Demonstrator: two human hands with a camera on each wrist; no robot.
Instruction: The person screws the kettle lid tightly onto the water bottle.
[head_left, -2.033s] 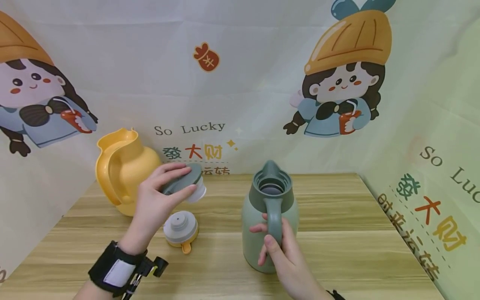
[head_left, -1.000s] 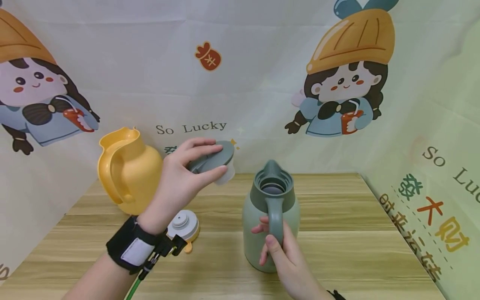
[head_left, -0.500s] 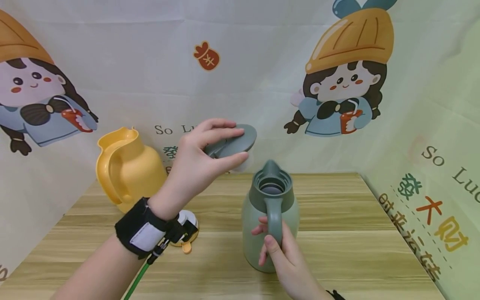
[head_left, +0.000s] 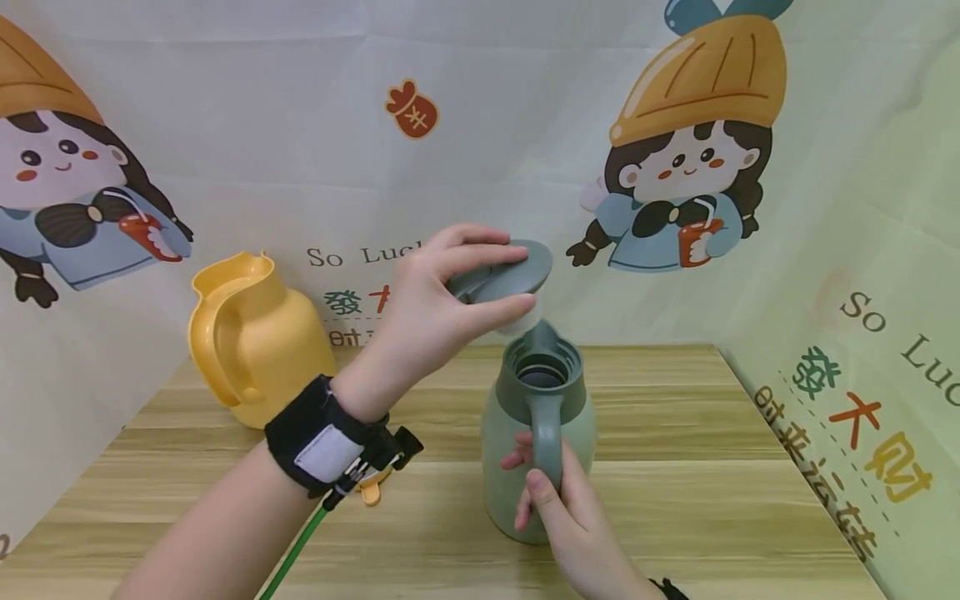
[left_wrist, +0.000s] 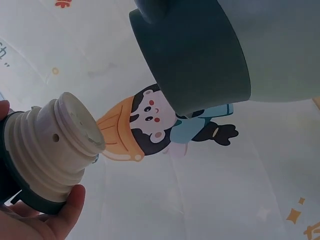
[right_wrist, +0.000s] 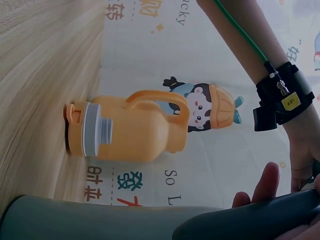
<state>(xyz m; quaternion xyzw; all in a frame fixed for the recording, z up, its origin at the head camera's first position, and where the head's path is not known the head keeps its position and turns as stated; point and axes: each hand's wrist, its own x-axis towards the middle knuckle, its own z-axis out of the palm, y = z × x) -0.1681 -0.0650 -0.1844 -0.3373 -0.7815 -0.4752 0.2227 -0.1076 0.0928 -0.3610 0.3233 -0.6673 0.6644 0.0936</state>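
Observation:
My left hand (head_left: 442, 287) pinches a dark green lid (head_left: 517, 271) between thumb and fingers, above the green thermos jug's open mouth. The lid's white threaded stopper (left_wrist: 55, 140) points down and shows fully in the left wrist view, apart from the jug. The jug (head_left: 506, 454) stands upright on the table, pale green with a darker collar and spout. My right hand (head_left: 573, 517) holds the jug's handle (head_left: 547, 429), with fingers curled round it. In the right wrist view, the handle hides part of that hand.
A yellow thermos jug (head_left: 262, 333) without its lid stands at the back left of the wooden table (head_left: 675, 500). Its grey and yellow lid (right_wrist: 92, 129) lies in front of it, mostly behind my left wrist in the head view. A printed cloth (head_left: 510, 125) hangs behind.
My left hand has carried the green lid rightward and upward, from beside the yellow jug to above the green jug's mouth. My right hand and the green jug stay in place.

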